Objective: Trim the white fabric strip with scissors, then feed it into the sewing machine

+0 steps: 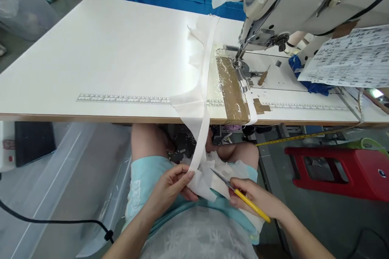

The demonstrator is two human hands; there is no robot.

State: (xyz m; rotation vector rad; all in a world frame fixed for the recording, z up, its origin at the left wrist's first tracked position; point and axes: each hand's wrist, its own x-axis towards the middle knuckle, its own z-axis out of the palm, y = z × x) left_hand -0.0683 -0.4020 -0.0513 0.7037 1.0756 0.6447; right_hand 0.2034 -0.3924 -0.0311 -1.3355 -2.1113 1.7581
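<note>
My left hand (176,184) is closed in a pinch on the lower end of a white fabric strip (200,145), above my lap. From there the strip runs up over the table edge and lies along the tabletop, with thin white cloth (190,107) attached along its left side. My right hand (255,196) is closed around yellow-handled thread snips (251,204). Their dark pointed tip reaches up and left, close to the loose white cloth scraps (206,182) on my lap. How far the blades are apart cannot be made out.
A sewing machine (273,8) stands on the white table (136,56) at right, with brown tape (232,89) beside its needle. A wooden-handled awl (263,77) lies behind the tape. A red stool (334,172) is at right; a clear plastic bin (67,178) sits at left.
</note>
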